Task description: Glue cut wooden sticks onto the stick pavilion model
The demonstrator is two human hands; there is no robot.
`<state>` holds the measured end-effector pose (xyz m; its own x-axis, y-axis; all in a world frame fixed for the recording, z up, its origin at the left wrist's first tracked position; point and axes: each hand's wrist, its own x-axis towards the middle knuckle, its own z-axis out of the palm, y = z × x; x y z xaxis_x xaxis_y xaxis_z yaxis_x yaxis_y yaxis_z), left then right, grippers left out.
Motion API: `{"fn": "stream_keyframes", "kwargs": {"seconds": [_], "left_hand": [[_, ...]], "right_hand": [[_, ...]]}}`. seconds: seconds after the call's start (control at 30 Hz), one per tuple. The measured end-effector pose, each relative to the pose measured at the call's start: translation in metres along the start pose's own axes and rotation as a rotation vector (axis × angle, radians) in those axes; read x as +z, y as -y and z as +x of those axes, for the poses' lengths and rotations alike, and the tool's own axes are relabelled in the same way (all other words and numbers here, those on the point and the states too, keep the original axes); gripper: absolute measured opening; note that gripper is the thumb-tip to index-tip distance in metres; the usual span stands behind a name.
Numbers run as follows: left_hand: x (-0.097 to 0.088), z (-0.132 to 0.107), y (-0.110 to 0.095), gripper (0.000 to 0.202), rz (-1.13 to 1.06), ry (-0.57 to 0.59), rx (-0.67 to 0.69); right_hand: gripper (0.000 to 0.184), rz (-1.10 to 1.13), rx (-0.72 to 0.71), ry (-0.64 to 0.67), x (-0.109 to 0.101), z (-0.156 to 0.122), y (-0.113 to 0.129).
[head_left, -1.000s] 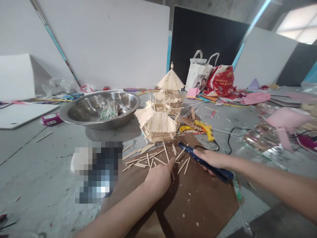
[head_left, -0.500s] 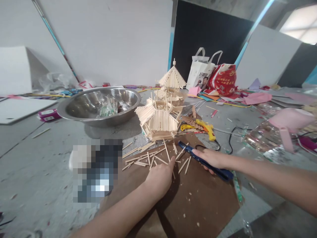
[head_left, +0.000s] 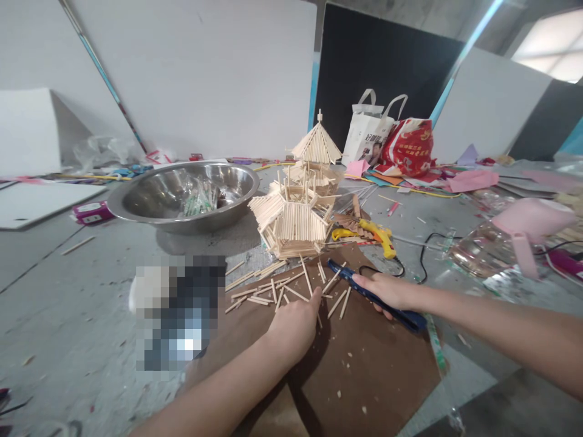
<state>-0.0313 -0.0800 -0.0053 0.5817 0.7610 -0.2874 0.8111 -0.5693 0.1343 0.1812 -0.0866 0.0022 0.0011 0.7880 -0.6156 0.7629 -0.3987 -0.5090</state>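
My left hand (head_left: 294, 331) is low over a brown board (head_left: 364, 370), fingers curled and the index finger stretched towards a thin wooden stick (head_left: 334, 280); it seems to pinch the stick's near end, though the thumb is hidden. Wrapped in my right hand (head_left: 385, 292) is a pair of blue pliers (head_left: 405, 317). Their jaws point up and left, close to the stick's far end. Loose short sticks (head_left: 259, 298) lie scattered around my left hand. Just beyond stands a hexagonal, pagoda-like model (head_left: 300, 223) built of sticks, with a taller pointed-roof part (head_left: 317, 145) behind it.
A steel basin (head_left: 182, 224) holding bagged sticks stands left of the model. To its right lies a yellow glue gun (head_left: 385, 240) with a black cord. Farther right is a pink-lidded clear jug (head_left: 483, 249). White (head_left: 364, 136) and red bags (head_left: 410, 149) stand at the back, among coloured paper.
Both hands, the pliers and the sticks stay in nearly the same place. Only a slight shift of the camera view shows.
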Motion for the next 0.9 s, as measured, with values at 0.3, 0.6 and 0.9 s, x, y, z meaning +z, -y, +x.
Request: {"fn": "stream_keyframes", "kwargs": {"seconds": [0.3,0.6,0.9], "left_hand": [[0.004,0.000,0.003,0.055,-0.028,-0.038,0.001],[-0.006,0.000,0.008,0.030,-0.544,-0.324,0.061],[-0.027,-0.008,0.021,0.033,-0.902,-0.408,0.217]], "right_hand": [[0.067,0.077,0.029,0.016,0.001,0.002,-0.005],[0.031,-0.141,-0.317,-0.161,0.007,-0.035,0.023],[0.059,-0.077,-0.615,-0.207,0.009,-0.039,0.032]]}}
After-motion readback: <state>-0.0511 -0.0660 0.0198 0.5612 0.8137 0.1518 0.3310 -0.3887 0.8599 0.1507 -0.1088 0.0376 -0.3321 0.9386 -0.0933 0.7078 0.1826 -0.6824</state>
